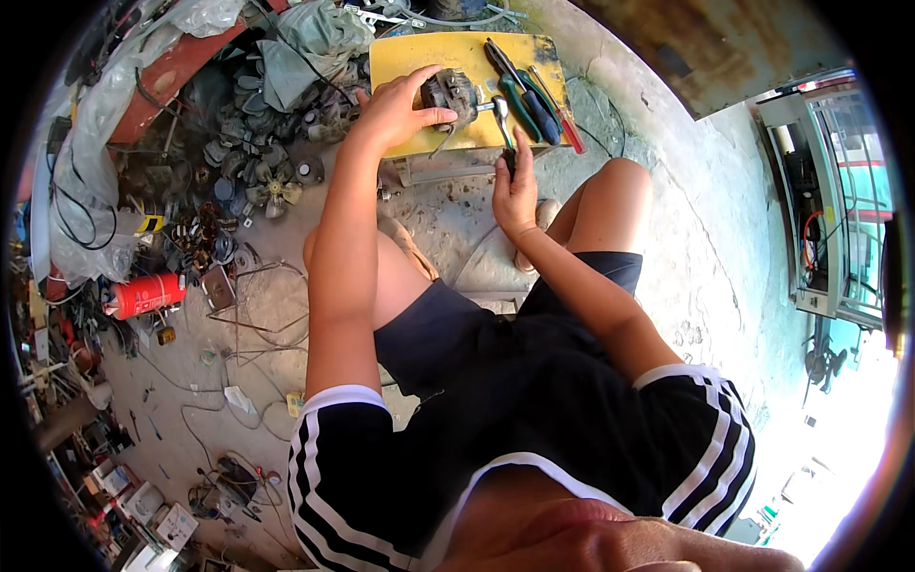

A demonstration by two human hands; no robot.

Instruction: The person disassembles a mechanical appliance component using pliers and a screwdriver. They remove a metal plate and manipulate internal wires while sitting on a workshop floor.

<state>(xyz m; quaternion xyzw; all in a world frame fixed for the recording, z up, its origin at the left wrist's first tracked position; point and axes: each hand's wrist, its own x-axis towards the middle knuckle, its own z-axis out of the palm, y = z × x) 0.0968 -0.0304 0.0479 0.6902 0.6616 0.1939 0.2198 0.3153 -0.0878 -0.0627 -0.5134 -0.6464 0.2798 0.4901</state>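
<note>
A small dark metal motor point(452, 99) lies on the yellow-topped stool point(400, 59). My left hand point(393, 112) curls round its left side, with thumb and fingers on the casing. From the motor's right side a socket ratchet point(500, 111) sticks out, its head in line with the motor. My right hand point(516, 195) holds the ratchet's dark handle between thumb and fingers. Just right of the ratchet lie green-handled pliers point(512, 98), a tool with dark blue grips point(543, 119) and a red-handled screwdriver point(575, 138).
Heaped motor parts and a small fan point(274, 191) cover the floor at left, beside plastic sheeting point(319, 43). Lower down lie a red cylinder point(148, 296) and loose cables. A rusty metal panel point(729, 43) overhangs the upper right, near a glass-fronted cabinet point(829, 200).
</note>
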